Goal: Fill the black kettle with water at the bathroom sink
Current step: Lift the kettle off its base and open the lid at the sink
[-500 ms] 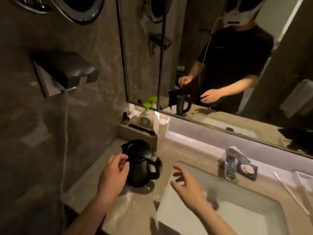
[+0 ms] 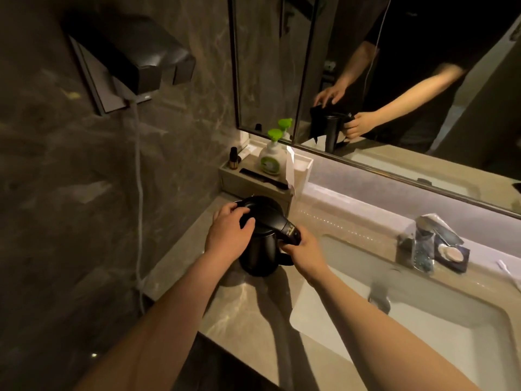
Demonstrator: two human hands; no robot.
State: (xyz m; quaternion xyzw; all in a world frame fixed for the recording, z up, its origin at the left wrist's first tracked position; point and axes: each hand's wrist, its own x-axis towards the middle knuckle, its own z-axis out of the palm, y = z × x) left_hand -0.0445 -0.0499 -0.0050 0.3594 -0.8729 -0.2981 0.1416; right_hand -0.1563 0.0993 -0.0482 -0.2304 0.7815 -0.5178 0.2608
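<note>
The black kettle (image 2: 260, 249) stands upright on the stone counter, left of the white sink basin (image 2: 439, 328). My left hand (image 2: 227, 235) lies over its lid, fingers curled on the lid's top. My right hand (image 2: 306, 253) is closed around the kettle's handle on its right side. The chrome tap (image 2: 423, 246) stands at the back of the basin, apart from the kettle. The lid looks closed.
A tray (image 2: 253, 187) behind the kettle holds a green-capped soap bottle (image 2: 270, 158), a small dark bottle and a comb. A wall dryer unit (image 2: 132, 60) with a hanging cord is at left. The mirror (image 2: 394, 80) reflects my arms. A soap dish (image 2: 451, 253) sits right of the tap.
Both hands have closed in on the kettle: the left now rests on the lid, the right has gripped the handle. The view has moved closer and lower.
</note>
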